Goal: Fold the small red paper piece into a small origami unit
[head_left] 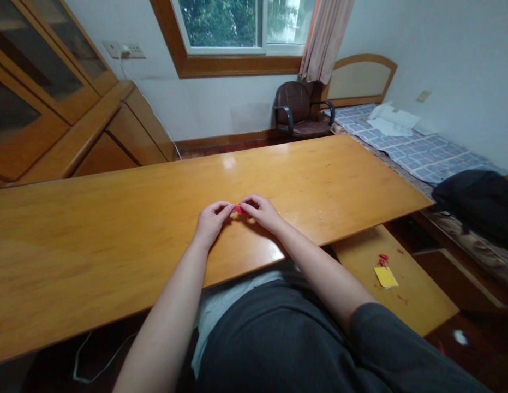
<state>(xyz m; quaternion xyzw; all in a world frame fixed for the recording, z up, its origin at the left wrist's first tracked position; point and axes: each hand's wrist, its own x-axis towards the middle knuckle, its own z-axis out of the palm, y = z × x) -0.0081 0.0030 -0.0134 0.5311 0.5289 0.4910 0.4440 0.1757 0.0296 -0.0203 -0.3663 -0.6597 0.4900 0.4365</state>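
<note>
Between my two hands is a small red piece (238,209), which looks like folded paper; its exact shape is too small to make out. The fingertips of my left hand (214,219) pinch its left end. From the other side, my right hand (262,212) grips it between thumb and fingers. Both hands are closed on it, just over the wooden table (135,234), near the front edge. Part of the red piece is covered by my fingers.
On a lower wooden surface (421,295) at the right lie a yellow paper square (386,277) and several small red pieces (383,259). Beyond the table stand a brown armchair (294,106) and a bed (425,153) with a black bag (478,202). A wooden cabinet (90,131) is at the left.
</note>
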